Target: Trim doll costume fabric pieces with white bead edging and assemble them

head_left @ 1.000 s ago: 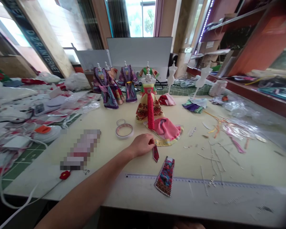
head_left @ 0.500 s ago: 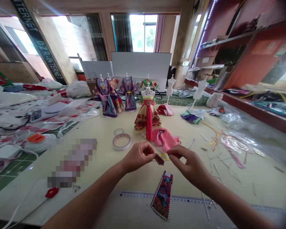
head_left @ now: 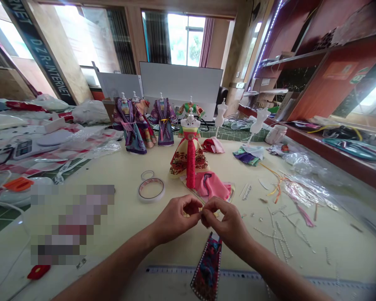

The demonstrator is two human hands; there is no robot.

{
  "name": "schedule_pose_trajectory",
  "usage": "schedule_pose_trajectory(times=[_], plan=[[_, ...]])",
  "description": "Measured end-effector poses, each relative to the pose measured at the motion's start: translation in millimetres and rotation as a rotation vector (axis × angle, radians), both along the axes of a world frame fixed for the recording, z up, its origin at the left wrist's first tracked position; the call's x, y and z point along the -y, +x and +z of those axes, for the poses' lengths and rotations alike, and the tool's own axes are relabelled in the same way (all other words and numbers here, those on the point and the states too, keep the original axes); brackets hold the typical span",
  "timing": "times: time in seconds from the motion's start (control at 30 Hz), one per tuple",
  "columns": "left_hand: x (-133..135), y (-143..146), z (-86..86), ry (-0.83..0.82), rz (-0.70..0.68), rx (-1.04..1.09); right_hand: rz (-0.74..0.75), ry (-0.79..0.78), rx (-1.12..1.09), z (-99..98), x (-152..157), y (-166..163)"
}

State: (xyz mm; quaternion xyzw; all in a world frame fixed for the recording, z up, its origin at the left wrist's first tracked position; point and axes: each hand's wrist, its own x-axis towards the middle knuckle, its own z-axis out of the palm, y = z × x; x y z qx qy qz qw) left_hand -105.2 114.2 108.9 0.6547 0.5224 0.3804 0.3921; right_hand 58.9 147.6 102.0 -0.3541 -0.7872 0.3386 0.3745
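Observation:
My left hand (head_left: 181, 215) and my right hand (head_left: 224, 217) meet fingertip to fingertip above the table, both closed in a pinch. Between them is a small dark fabric piece, now almost wholly covered by the fingers. Below my right hand lies a patterned fabric panel (head_left: 208, 263), dark red and blue and edged with pearl-like beads. Just beyond my fingers lies pink cloth (head_left: 216, 186) with a dark beaded trim. Behind it stands a small dress form in a yellow and red gown (head_left: 179, 161) with a long red sash (head_left: 191, 163).
A tape roll (head_left: 151, 190) lies left of the gown. Loose bead chains (head_left: 278, 234) and ribbons (head_left: 277, 186) are scattered at right. A ruler (head_left: 238, 274) crosses the near side. More dressed forms (head_left: 164, 119) and bare white forms (head_left: 221, 113) stand at the back.
My right hand has moved left, and its fingertips now meet my left hand's. The small dark piece, earlier hanging from my left fingers, is covered. The view has shifted slightly.

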Motion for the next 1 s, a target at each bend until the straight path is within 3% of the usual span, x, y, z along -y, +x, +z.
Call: schedule_pose_trajectory(times=[0.3,0.57,0.73,1.0], plan=[[0.8,2.8,-1.6,-0.009,0.005,-0.009,-0.022,-0.018,-0.022,-10.0,3.1,2.8],[3.2,4.3,-3.2,0.065,0.017,-0.131,0.014,0.111,0.059,-12.7,4.4,4.3],[5.3,6.7,-7.7,0.145,0.028,-0.246,-0.014,0.271,0.12,-15.5,6.0,2.3],[6.8,5.3,-7.1,0.134,-0.005,-0.274,-0.018,0.27,0.067,-19.5,4.8,1.6]])
